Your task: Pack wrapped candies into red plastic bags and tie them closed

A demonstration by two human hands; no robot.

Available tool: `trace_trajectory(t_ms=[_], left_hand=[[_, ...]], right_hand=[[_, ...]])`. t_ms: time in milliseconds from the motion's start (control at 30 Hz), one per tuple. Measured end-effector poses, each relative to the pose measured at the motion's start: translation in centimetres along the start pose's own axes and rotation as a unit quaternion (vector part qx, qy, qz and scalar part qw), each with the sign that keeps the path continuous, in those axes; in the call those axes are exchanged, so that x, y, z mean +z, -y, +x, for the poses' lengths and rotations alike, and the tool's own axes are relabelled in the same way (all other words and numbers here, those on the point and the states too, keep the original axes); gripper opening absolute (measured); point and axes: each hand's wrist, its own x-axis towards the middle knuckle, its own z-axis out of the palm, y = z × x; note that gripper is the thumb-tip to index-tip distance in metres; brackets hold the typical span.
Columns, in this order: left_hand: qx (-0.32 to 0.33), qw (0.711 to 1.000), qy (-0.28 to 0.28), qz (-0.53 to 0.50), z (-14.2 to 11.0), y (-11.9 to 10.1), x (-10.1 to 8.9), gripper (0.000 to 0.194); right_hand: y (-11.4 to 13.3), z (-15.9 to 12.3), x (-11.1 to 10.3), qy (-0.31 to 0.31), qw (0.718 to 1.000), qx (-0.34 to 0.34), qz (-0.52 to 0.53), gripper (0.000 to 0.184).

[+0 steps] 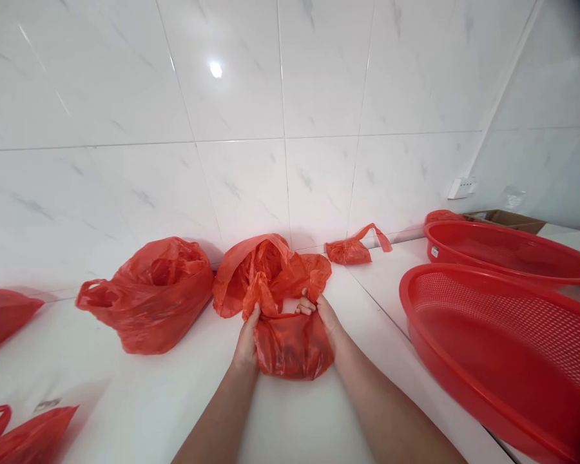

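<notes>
Low on the white counter, a filled red plastic bag (294, 348) bulges between my two hands; its contents are dark shapes I cannot make out. My left hand (248, 336) is closed on the bag's left side, thumb up along the gathered plastic. On the right, my right hand (323, 316) has its fingers curled round the bag's upper corner. Right behind it, against the wall, lies another loose, crumpled red plastic bag (256, 261). Where one bag's plastic ends and the other's begins is hard to tell.
A large full red bag (162, 303) stands left of my hands, with more red bags (4, 316) at the far left. A small tied red bag (350, 251) rests by the tiled wall. Red plastic baskets (444, 335) and a cardboard box (510, 221) occupy the right.
</notes>
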Motion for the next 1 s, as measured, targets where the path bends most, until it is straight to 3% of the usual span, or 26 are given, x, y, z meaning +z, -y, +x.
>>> trace_trajectory(t_ms=[100,333,533,633,767,900,1000], left_hand=[[0.001,0.999,0.031,0.007,-0.5,0.1,-0.1,0.067],[0.073,0.994,0.051,0.062,-0.4,0.3,-0.5,0.044],[0.084,0.994,-0.049,0.055,-0.2,0.7,-0.7,0.044],[0.093,0.992,-0.040,0.069,-0.3,0.8,-0.7,0.047],[0.127,0.983,-0.038,0.125,-0.2,0.8,-0.9,0.036],[0.152,0.973,-0.009,0.175,0.0,0.9,-0.6,0.025],[0.159,0.965,0.018,0.207,0.0,1.0,-0.1,0.020]], right_hand=[[-0.1,-0.1,-0.2,-0.001,1.000,0.001,0.000,0.013],[0.1,-0.2,-0.2,0.015,0.999,-0.003,-0.043,0.021],[-0.5,-1.1,0.4,0.072,0.990,0.008,-0.119,0.029],[-1.1,-1.6,0.7,0.098,0.978,0.009,-0.182,0.045],[-1.6,-2.1,1.5,0.123,0.952,-0.008,-0.281,0.073],[-2.2,-2.2,2.0,0.145,0.942,-0.026,-0.303,0.050],[-2.6,-1.8,1.5,0.093,0.945,-0.026,-0.314,0.025]])
